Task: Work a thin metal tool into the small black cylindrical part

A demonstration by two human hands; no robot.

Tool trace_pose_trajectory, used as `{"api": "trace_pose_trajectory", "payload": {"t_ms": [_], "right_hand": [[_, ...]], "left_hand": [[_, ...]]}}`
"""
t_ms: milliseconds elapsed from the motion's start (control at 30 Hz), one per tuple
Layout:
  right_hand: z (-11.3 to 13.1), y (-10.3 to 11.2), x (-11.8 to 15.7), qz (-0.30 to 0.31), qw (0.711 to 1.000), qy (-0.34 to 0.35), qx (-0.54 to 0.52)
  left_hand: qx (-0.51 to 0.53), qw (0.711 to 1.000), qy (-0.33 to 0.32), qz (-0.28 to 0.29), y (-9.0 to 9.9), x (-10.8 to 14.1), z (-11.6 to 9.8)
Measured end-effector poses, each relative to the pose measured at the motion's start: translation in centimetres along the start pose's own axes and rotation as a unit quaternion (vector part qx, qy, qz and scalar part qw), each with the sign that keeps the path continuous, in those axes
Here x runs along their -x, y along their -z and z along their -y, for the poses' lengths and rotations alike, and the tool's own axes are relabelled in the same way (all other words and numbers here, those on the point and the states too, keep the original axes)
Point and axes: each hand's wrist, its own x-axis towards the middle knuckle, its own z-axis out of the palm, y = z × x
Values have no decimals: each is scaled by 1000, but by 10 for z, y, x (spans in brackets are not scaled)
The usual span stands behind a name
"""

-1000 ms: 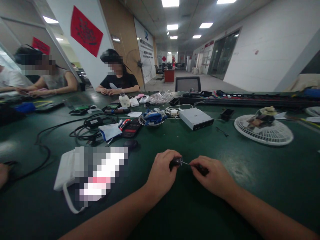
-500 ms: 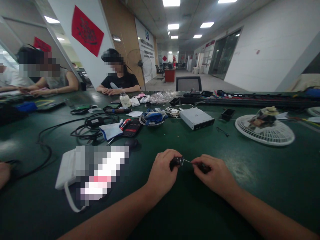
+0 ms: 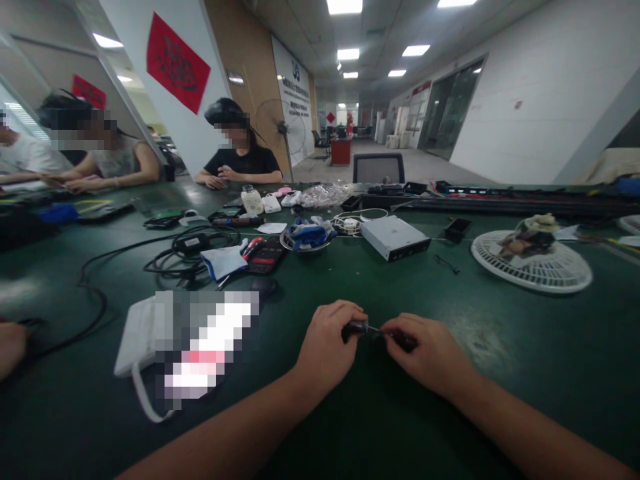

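Low in the middle of the view, my left hand [image 3: 330, 347] pinches a small dark cylinder with a metal end [image 3: 356, 327]. My right hand [image 3: 427, 353] grips a small dark object [image 3: 404, 341]. A thin metal pin [image 3: 375, 327] spans the short gap between the two items. The fingers hide most of both items, so I cannot tell exactly what they are. Both forearms rest low over the dark green table mat [image 3: 450, 413].
A pixelated white packet [image 3: 150, 340] and a dark computer mouse [image 3: 265, 287] lie left of my hands. Farther off are black cables, a silver box [image 3: 395, 238] and a white fan guard [image 3: 550, 267]. Co-workers sit at the table's far left.
My hands have drawn slightly closer together, and less of the thin pin shows between them. The view has drifted a little.
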Motion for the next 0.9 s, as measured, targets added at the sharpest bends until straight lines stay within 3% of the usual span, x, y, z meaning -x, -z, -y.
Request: {"api": "trace_pose_trajectory", "payload": {"t_ms": [100, 267, 533, 700, 900], "right_hand": [[1, 1, 2, 16, 999, 31, -11], [5, 3, 2, 4, 999, -40, 15], [6, 2, -2, 78, 996, -23, 31], [3, 3, -2, 59, 996, -51, -30], [1, 1, -2, 33, 998, -48, -21]], "left_hand": [[-2, 1000, 1, -4, 0, 0, -1], [16, 999, 25, -27, 1, 0, -1], [36, 994, 82, -62, 1, -2, 3], [44, 992, 96, -63, 0, -2, 3], [42, 993, 100, -55, 0, -3, 3]]}}
